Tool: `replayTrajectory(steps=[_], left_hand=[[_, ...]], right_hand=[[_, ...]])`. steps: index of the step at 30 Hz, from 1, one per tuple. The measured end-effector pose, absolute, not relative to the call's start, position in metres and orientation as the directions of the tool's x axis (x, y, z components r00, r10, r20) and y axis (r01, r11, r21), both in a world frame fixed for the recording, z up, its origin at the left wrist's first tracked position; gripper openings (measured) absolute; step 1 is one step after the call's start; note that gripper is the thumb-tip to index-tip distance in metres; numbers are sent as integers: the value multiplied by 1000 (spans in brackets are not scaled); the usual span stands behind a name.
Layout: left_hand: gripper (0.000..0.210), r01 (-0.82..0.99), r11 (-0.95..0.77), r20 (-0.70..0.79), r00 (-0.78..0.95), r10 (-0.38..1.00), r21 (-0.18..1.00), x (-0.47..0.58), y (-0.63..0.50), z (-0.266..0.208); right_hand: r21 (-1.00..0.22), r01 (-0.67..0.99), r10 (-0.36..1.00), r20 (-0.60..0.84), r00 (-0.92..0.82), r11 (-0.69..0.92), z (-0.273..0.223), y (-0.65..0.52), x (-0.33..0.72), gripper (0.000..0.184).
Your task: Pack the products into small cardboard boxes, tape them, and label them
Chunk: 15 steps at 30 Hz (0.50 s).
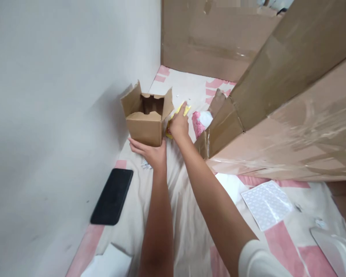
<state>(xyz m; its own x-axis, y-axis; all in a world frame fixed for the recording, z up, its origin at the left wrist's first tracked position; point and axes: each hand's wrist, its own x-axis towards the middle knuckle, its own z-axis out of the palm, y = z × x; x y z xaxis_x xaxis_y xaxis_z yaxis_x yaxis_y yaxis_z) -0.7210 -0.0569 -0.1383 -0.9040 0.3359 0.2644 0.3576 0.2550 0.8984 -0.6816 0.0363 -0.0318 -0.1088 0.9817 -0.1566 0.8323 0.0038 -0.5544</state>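
A small brown cardboard box (145, 130) with its top flaps standing up is near the white wall. My left hand (152, 152) grips it low on the near side, fingers along the bottom edge and thumb toward the right corner. To the right of the box, my right hand (179, 122) is closed over a yellow packet (187, 110), which shows on both sides of the hand. The index finger points forward along the packet, while the other fingers are partly hidden. Just right of this hand lies a pink and white packet (200, 121).
A black phone (112, 197) lies by the wall (46, 115). Large taped cardboard (300, 127) stands at the right, with another cardboard panel (202, 42) behind. A patterned sheet (267, 204) and white paper (108, 263) lie on the pink and white cloth (187, 227).
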Motion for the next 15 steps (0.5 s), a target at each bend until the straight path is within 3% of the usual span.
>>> replayTrajectory(steps=[3,7,11,13,15], left_hand=[[132,339,262,242,-909,340,904,-720,-55,-138],[133,299,240,217,-924,315,924,-722,-53,-138],[132,249,205,186,-941,284,947,-722,-52,-141],[117,206,198,151,-953,262,958,-721,-50,-139],[80,184,187,128,-952,279,965,-720,-48,-133]], right_hand=[[-603,797,994,-54,-92,42,-38,27,-682,61],[-632,774,988,-85,-126,44,-33,21,-682,84],[-692,707,972,-34,-232,144,-15,-27,-659,88],[-764,588,945,87,-317,267,-4,-72,-636,91],[-839,403,888,186,-420,366,5,-121,-605,93]])
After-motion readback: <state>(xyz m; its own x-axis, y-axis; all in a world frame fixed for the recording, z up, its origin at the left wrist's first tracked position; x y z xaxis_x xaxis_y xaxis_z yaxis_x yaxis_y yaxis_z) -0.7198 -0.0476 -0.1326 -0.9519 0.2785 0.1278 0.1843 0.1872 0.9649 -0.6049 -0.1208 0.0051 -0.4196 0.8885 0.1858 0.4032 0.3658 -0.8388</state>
